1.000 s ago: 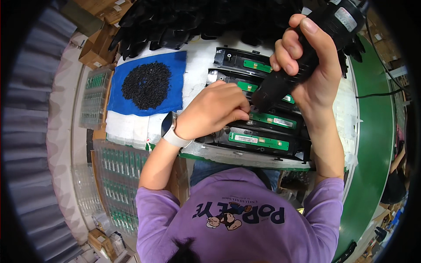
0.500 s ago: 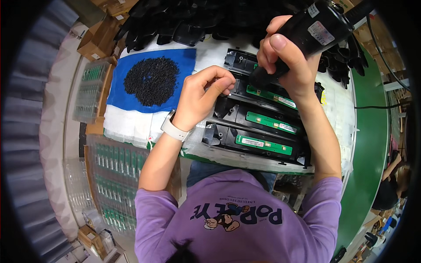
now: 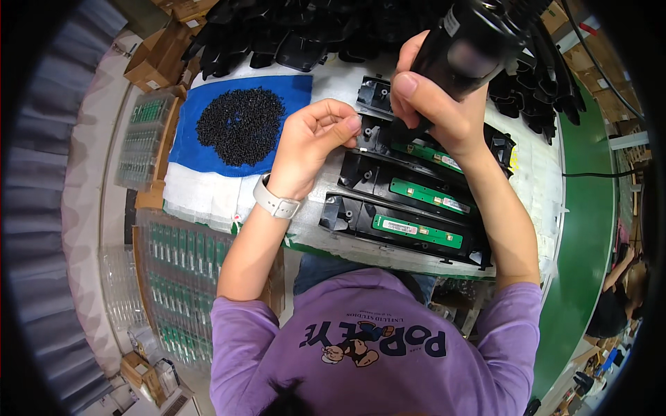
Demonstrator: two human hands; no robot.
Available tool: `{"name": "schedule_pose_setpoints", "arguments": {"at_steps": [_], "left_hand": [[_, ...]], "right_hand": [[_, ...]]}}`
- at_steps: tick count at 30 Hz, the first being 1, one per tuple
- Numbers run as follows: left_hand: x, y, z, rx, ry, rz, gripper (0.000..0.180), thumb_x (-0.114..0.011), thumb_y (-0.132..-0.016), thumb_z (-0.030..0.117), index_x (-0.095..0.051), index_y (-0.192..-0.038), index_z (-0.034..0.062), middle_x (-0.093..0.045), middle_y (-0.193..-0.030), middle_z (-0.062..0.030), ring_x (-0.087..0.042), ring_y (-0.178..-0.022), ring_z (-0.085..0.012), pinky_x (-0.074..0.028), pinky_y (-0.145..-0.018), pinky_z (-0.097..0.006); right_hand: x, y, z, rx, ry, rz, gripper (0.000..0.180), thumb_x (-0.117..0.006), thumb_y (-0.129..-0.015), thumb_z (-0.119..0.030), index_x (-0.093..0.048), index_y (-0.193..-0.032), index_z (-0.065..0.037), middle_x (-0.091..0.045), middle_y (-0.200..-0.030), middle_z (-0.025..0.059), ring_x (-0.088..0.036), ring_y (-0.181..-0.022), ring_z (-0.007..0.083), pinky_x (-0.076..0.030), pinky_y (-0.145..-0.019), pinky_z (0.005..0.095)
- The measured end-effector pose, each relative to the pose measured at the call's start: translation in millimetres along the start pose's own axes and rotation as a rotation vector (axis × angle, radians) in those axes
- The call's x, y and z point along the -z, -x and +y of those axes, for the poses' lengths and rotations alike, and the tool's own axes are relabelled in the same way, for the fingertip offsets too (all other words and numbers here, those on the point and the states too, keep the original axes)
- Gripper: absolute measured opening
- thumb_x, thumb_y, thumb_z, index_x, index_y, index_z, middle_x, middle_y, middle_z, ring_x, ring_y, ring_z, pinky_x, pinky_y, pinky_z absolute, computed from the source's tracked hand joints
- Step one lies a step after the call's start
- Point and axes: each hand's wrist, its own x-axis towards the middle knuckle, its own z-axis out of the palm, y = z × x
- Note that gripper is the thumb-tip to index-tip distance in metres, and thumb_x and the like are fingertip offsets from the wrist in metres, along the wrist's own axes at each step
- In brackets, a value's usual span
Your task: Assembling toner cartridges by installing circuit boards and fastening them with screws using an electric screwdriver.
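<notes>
My right hand [image 3: 444, 104] is wrapped round a black electric screwdriver [image 3: 472, 52]. Its lower end points down at the second-from-back black plastic housing [image 3: 374, 142], where my hand hides the tip. Thumb and fingers of my left hand [image 3: 316, 142] are pinched together at that housing's left end; whatever they hold is hidden. A green circuit board [image 3: 433, 156] lies in this housing, partly behind my right hand. Two nearer housings hold a green board [image 3: 430, 194] and another green board [image 3: 416, 231]. The farthest housing [image 3: 374, 93] is mostly covered by my right hand.
Left of the housings, a heap of small black screw-like pieces [image 3: 239, 125] lies on a blue cloth [image 3: 187, 149]. Black plastic parts [image 3: 298, 48] are piled at the back. Clear trays of green boards [image 3: 184, 256] stand at the left. A cable [image 3: 600, 175] runs at right.
My right hand has shifted left with the screwdriver, which now stands more upright. My left hand has moved slightly left and up, still pinched. The housings have stayed in place.
</notes>
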Motion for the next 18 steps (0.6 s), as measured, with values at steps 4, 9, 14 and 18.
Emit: {"name": "schedule_pose_setpoints", "arguments": {"at_steps": [4,9,14,18], "left_hand": [[-0.3,0.3,0.2,0.034,0.086,0.006,0.011,-0.062,-0.087,0.011,-0.061,-0.091,0.0012,-0.062,-0.080,-0.0026,-0.057,-0.069,-0.0079,-0.047,-0.066,-0.020],[-3.9,0.3,-1.0,0.093,0.220,-0.012,0.013,-0.062,-0.087,0.012,-0.061,-0.090,-0.0005,-0.063,-0.080,-0.0051,-0.058,-0.070,-0.0093,-0.048,-0.067,-0.021],[-20.1,8.1,2.8,0.000,0.044,-0.048,0.011,-0.062,-0.086,0.008,-0.061,-0.090,-0.0025,-0.064,-0.081,-0.0080,-0.061,-0.072,-0.0118,-0.050,-0.068,-0.023],[-35.6,15.1,7.8,-0.010,0.072,-0.100,0.010,-0.064,-0.084,0.005,-0.061,-0.088,-0.0031,-0.064,-0.081,-0.0085,-0.062,-0.072,-0.0129,-0.052,-0.066,-0.023]], "right_hand": [[0.0,3.5,2.0,0.000,0.002,-0.020,0.019,-0.063,-0.076,-0.014,-0.050,-0.079,0.000,-0.048,-0.052,0.0041,-0.046,-0.041,0.0102,-0.036,-0.040,0.0211],[5.5,7.7,-4.1,0.060,-0.036,0.020,0.021,-0.060,-0.079,-0.015,-0.049,-0.088,0.000,-0.049,-0.056,0.0041,-0.045,-0.041,0.0110,-0.037,-0.041,0.0240],[32.9,13.5,-32.0,0.244,-0.615,-0.011,0.036,-0.051,-0.086,-0.031,-0.050,-0.107,-0.002,-0.042,-0.066,-0.0015,-0.041,-0.050,0.0104,-0.039,-0.061,0.0306],[48.9,21.6,-54.1,0.272,-0.759,-0.022,0.036,-0.051,-0.086,-0.033,-0.051,-0.105,-0.003,-0.044,-0.068,-0.0017,-0.042,-0.054,0.0099,-0.037,-0.066,0.0306]]}}
